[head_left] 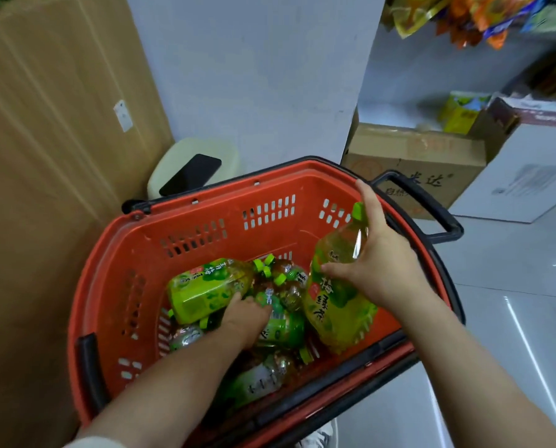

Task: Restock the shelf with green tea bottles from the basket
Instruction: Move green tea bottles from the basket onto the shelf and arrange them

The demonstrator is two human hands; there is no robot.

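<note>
A red plastic basket [205,227] with black handles sits below me and holds several green tea bottles with green caps. My right hand [380,263] grips one bottle [335,302] by its shoulder, lifted at the basket's right side, cap pointing up and away. My left hand [246,316] reaches down into the pile, its fingers curled around a lying bottle [205,292] with a bright green label. More bottles [260,379] lie underneath, partly hidden by my arm.
A tall cardboard sheet [44,156] stands on the left. Behind the basket is a pale stool [173,163] with a black phone [191,174] on it. Cardboard boxes [412,156] sit on the right, a white box [528,173] beside them, and snack packets [464,14] hang above.
</note>
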